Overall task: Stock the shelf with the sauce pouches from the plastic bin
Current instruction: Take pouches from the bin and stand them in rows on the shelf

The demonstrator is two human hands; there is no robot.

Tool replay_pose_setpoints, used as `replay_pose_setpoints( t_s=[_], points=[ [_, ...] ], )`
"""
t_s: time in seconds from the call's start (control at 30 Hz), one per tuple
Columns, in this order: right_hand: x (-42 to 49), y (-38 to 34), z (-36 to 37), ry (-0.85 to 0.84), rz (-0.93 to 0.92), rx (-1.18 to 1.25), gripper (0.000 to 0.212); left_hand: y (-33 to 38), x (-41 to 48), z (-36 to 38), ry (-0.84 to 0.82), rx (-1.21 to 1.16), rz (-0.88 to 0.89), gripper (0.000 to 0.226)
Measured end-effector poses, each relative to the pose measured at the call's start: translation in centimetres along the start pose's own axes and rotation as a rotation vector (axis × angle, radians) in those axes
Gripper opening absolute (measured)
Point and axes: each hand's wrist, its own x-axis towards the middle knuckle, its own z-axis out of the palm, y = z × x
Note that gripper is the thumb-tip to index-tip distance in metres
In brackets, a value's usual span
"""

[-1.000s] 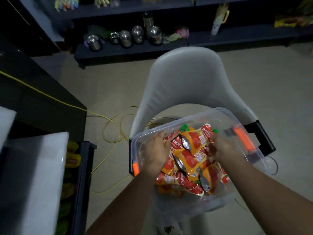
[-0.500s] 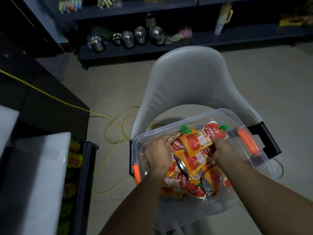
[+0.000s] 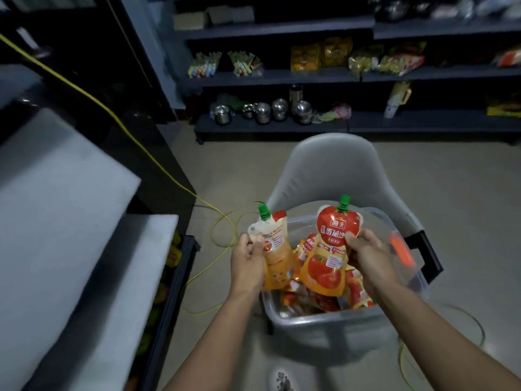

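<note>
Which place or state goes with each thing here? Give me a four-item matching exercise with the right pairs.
Things:
1. left hand
2. right hand
3. plastic bin
4. steel pots

Places or states:
A. on the bottom shelf
B. on the grey chair
C. grips the tomato-front pouch
D. grips the pale-topped pouch

Pairs: 1-D, 2-C, 3-B, 4-A.

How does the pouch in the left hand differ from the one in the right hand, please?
The left-hand pouch turns a pale side with small print to the camera; the right-hand pouch shows a big red tomato and a bold label. The left hand grips its pouch by the left edge; the right hand holds its pouch from the right. Both stand upright, green caps up, orange below, above the plastic bin.
</note>
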Motion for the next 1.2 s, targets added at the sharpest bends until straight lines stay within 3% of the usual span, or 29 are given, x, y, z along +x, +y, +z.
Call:
replay_pose_setpoints(
  t_s=[0.17, 0.3, 0.63, 0.93, 1.2],
  points=[
    [-8.7, -2.4, 3.1, -0.188, -0.126, -0.115, 0.016, 3.4, -8.1, -7.8, 0.074, 0.052, 0.091, 0.018],
    [-15.3, -3.9, 6.9, -0.326, -0.213, -0.162, 0.018, 5.8, -14.4, -13.8, 0.227, 0.065, 0.124, 0.027],
    [-30.7, -6.2, 18.6, -0.789, -0.524, -0.331, 0.022, 10.0, -27.2, -28.7, 0.595, -0.023, 0.147, 0.021],
    [-44.1, -6.0, 33.6, -1.105, -0.655, -0.368, 0.022, 12.6, -35.9, -44.0, 0.940, -0.081, 0.202, 0.021],
    [-56.5, -5.6, 48.2, -1.307, -0.884, -0.420, 0.023, 14.1, -40.6, -59.6, 1.165, -0.204, 0.206, 0.024]
  ],
)
